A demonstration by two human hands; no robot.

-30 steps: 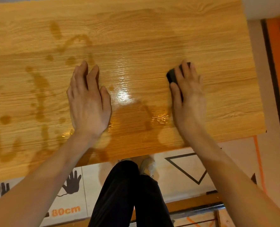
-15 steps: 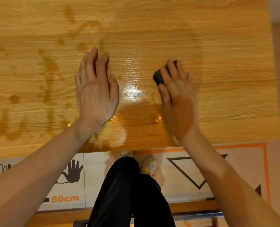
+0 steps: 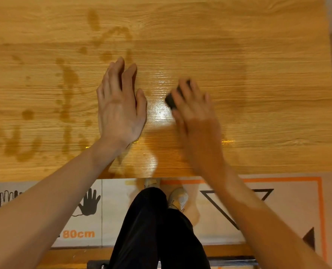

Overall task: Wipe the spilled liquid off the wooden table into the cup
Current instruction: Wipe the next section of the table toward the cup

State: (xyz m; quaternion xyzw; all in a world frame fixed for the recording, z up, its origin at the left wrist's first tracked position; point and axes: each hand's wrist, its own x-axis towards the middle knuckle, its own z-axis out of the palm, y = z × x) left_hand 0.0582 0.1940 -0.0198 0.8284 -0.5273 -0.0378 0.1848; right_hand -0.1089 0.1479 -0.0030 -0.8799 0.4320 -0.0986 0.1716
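Note:
Brown spilled liquid point(image 3: 68, 88) lies in streaks and drops across the left half of the wooden table point(image 3: 268, 74). A wet glossy patch point(image 3: 159, 111) shines between my hands. My left hand point(image 3: 120, 105) rests flat on the table, fingers together, holding nothing. My right hand point(image 3: 194, 111) presses a small dark wiper point(image 3: 171, 100) against the wood; the wiper's left end shows under my fingers, and the hand is motion-blurred. No cup is in view.
The table's near edge point(image 3: 258, 172) runs across the middle of the view, its right end at the far right. Below it are my black trousers point(image 3: 157, 230), white shoes, and a floor mat point(image 3: 277, 200) printed with hand outlines, a triangle and "80cm".
My right hand has slid the wiper leftward across the table toward my left hand. The left hand has stayed flat in place. The view has shifted slightly.

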